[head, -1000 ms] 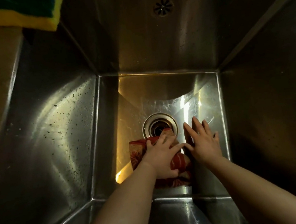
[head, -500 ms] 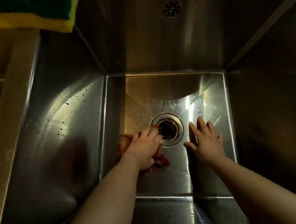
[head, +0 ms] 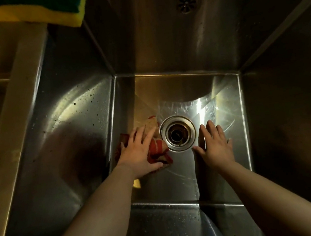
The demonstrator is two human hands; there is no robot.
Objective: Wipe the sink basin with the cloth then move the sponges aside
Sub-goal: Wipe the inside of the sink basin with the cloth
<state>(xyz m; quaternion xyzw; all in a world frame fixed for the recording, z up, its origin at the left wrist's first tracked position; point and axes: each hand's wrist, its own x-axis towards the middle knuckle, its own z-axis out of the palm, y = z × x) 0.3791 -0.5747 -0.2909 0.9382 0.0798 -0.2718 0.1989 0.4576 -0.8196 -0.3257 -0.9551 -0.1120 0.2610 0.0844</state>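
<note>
**Item 1, cloth** (head: 157, 149): red patterned and bunched, on the sink basin (head: 188, 180) floor just left of the drain (head: 178, 133). Within 1 s it has slid there from the drain's near side.

**Item 2, left hand** (head: 137, 154): fingers straight and spread, pressing down on the cloth. The thumb is possibly tucked at the cloth's edge; the light is too dim to tell.

**Item 3, right hand** (head: 217, 147): flat and empty, braced on the floor right of the drain, unmoved.

**Item 4, sponge** (head: 33, 9): on the far-left ledge, untouched.

**Status:** wiping under way, sweeping leftward; the right side probably remains, then the sponges.
</note>
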